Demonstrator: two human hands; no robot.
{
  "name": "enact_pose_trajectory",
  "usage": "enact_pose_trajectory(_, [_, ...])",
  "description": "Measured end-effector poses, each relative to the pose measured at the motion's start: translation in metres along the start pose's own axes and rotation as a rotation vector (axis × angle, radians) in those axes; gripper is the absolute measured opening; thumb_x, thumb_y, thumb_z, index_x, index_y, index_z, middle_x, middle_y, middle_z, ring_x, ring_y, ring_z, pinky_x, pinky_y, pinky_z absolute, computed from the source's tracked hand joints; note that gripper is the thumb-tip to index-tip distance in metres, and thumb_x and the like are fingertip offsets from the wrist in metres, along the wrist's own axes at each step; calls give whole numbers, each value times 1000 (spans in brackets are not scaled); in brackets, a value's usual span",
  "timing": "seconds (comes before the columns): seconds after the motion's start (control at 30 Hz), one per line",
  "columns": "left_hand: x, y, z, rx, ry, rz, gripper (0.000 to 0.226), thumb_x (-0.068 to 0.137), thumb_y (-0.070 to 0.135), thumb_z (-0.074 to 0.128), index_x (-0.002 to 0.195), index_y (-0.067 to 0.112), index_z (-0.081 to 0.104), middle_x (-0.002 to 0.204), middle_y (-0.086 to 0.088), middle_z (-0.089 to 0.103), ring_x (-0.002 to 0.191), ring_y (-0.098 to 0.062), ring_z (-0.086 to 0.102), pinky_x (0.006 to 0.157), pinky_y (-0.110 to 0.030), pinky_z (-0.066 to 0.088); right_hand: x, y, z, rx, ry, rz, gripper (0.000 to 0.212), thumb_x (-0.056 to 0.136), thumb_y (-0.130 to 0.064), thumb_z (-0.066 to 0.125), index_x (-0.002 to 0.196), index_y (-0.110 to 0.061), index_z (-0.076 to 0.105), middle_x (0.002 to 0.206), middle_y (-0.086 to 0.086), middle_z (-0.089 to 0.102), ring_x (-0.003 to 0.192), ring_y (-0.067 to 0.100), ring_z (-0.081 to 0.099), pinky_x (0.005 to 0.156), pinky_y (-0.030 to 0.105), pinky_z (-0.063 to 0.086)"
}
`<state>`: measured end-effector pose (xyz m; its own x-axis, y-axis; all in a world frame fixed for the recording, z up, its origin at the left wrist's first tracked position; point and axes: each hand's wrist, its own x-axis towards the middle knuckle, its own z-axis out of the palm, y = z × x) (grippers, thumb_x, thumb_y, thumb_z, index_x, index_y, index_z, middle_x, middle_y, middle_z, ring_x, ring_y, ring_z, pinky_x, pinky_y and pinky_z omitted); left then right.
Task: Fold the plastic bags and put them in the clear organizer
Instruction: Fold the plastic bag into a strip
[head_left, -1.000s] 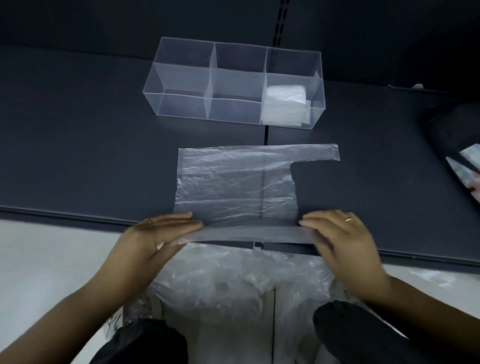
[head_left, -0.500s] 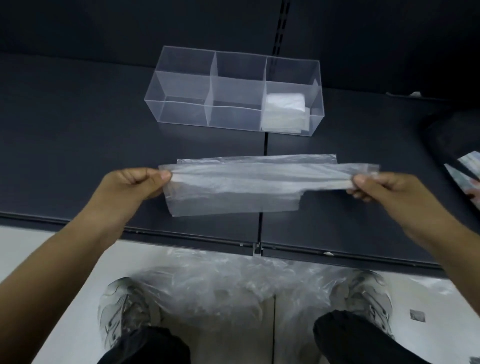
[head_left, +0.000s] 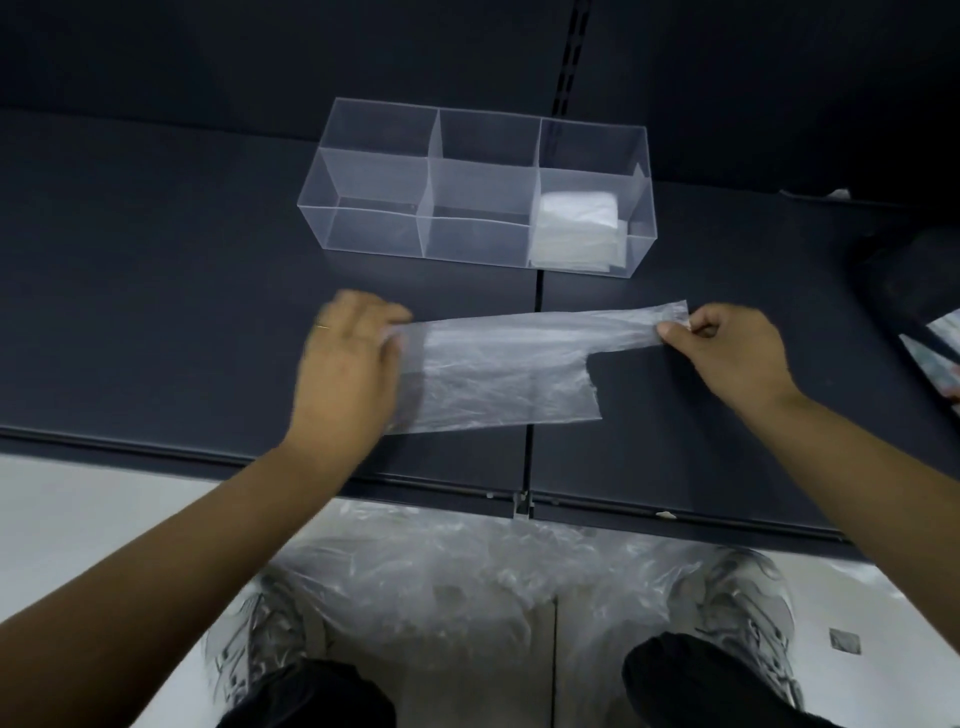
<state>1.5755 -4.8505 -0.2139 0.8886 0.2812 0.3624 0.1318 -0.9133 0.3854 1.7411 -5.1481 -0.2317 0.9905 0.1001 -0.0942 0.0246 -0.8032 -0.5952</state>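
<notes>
Left hand (head_left: 348, 364): covering the left end of the bag (head_left: 498, 369); blurred, so I cannot tell its grip.
Bag: lying flat between both hands.
Right hand (head_left: 727, 353): pinching the handle strip (head_left: 618, 325).
Organizer (head_left: 363, 228): sitting beyond the hands.
Risk: the fold could be springing open if the pinch loosens.

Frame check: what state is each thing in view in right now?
Bag, folded lengthwise, stretched between both hands.
Organizer, upright; right compartment holds folded bags, other two empty.
Left hand, on the bag's left end; blurred, grip unclear.
Right hand, pinches the bag's right end.
Loose bags, crumpled pile, unfolded.
</notes>
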Motion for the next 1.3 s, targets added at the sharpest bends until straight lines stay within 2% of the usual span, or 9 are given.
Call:
enact_pose_trajectory(0.13, [-16, 11, 21, 38, -434, 185, 52, 100, 21, 47, 146, 3, 32, 154, -14, 31, 143, -27, 26, 118, -28, 8, -10, -22, -3, -219, 86, -4, 18, 85, -29, 67, 90, -13, 62, 89, 7, 62, 92, 29, 58, 77, 36, 44])
enact_pose_trajectory(0.23, [-26, 0, 34, 211, -540, 186, 69, 98, 53, 17, 152, 12, 3, 160, -3, -2, 148, -15, -7, 118, -31, -10, -28, -61, 13, -293, 234, -293, 26, 80, -12, 62, 106, -13, 62, 110, 14, 55, 105, 35, 50, 87, 41, 37])
enact_pose_trajectory(0.33, [-28, 3, 34, 260, -532, 220, 74, 94, 59, 6, 150, 12, 7, 158, -4, 2, 148, -20, 0, 119, -37, -3, -59, -106, 52, -133, -115, -648, 40, 87, -13, 58, 126, -11, 56, 132, 13, 50, 124, 28, 43, 106, 40, 32])
enact_pose_trajectory(0.47, [-28, 5, 30, 245, -552, 231, 76, 93, 61, 0, 150, 11, 11, 156, -3, 5, 147, -24, 4, 119, -41, 1, -75, -100, 95, -360, -363, -723, 62, 101, -43, 32, 153, -14, 14, 161, 4, 9, 149, 17, 3, 120, 36, 0])
enact_pose_trajectory(0.73, [-30, -12, 19, 313, -589, 119, 101, 80, 80, 7, 153, 11, 10, 160, -15, 5, 148, -32, 1, 120, -44, 2, -27, -12, 43, -586, -211, -451, 69, 96, -56, 9, 154, -19, 2, 162, 0, -3, 148, 14, -7, 119, 33, -9])
enact_pose_trajectory(0.9, [-28, -10, 15, 306, -564, 14, 117, 68, 92, 7, 152, 12, -8, 160, -11, -14, 146, -26, -18, 117, -46, -13, -33, -10, 23, -441, -54, -417, 62, 98, -37, 44, 150, -11, 24, 159, 9, 18, 146, 24, 14, 119, 40, 6])
enact_pose_trajectory(1.03, [-34, 10, 13, 87, -555, 254, 99, 81, 79, 22, 151, 17, -8, 160, -1, -11, 144, -11, -23, 116, -31, -18, -67, -21, 19, -233, -143, -665, 32, 79, -28, 76, 105, -17, 64, 118, 3, 55, 110, 24, 49, 93, 34, 33])
enact_pose_trajectory(1.2, [-43, 33, 30, -33, -613, 317, 87, 90, 65, 36, 153, 15, 4, 160, 3, -6, 141, -3, -20, 113, -20, -18, -82, -30, 31, -218, -174, -623, 7, 81, -12, 74, 82, -11, 67, 92, 5, 57, 87, 26, 53, 77, 35, 38])
enact_pose_trajectory(1.3, [-40, 37, 33, -23, -519, 285, 78, 91, 56, 47, 150, 10, 24, 159, -2, 17, 147, -13, 10, 120, -30, 6, -75, -38, 32, -252, -260, -580, 7, 89, -14, 65, 82, -13, 64, 95, 2, 56, 95, 22, 50, 83, 33, 35])
